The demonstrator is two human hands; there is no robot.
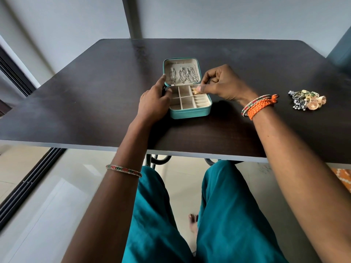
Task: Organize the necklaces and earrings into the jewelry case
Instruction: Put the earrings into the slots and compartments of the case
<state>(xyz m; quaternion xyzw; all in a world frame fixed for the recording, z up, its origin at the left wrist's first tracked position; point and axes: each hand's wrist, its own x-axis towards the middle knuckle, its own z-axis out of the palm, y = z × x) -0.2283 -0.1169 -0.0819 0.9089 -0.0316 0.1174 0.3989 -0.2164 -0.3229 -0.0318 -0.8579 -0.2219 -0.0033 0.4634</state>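
A small teal jewelry case (190,112) is seen lying open on a dark tabletop (95,103), viewed from above by the seated person. Three silver necklaces (183,75) are hung in its raised lid. The case is steadied at its left edge by the left hand (154,103), whose fingers are curled against the hinge side. A small gold earring (195,91) is pinched between thumb and fingertips of the right hand (221,85), just over the upper right compartment of the tray. Well apart to the right, a heap of earrings (306,100) (gold domes and grey beaded drops, tangled together) is left on the tabletop. The earrings are judged light, stiff and easily snagged on one another; each would best be taken by its solid body, not its dangling beads or thin hook.
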